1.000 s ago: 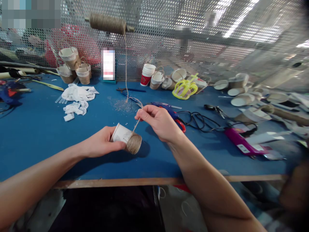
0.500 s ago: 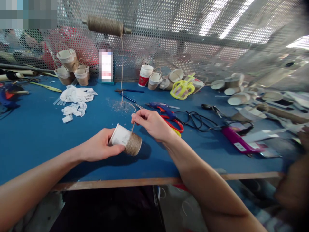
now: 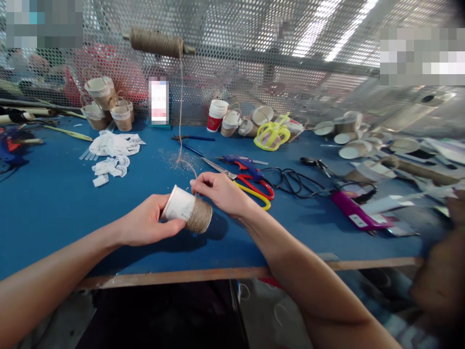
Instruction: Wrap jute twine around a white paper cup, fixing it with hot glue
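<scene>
A white paper cup [image 3: 178, 205] lies tilted in my left hand [image 3: 150, 222], its rim toward the left and its lower part wound with brown twine [image 3: 199, 214]. The fingers of my left hand go round behind the cup, with the thumb along the front. My right hand [image 3: 218, 191] pinches the twine strand just above the wound part. From there the strand [image 3: 180, 106] loops over the table and runs up to a twine spool [image 3: 156, 42] on the mesh wall.
Scissors [image 3: 254, 189], a glue gun [image 3: 243, 162] and a black cable lie right of my right hand. White scraps [image 3: 114, 145] are at the left. Twine-wrapped cups [image 3: 121, 116], a phone [image 3: 159, 102] and a yellow openwork piece [image 3: 272, 134] stand along the back. A magenta box [image 3: 358, 211] is at the right.
My right hand has moved down and slightly left, closer to the cup, uncovering more of the scissors. My left hand still holds the cup in nearly the same place.
</scene>
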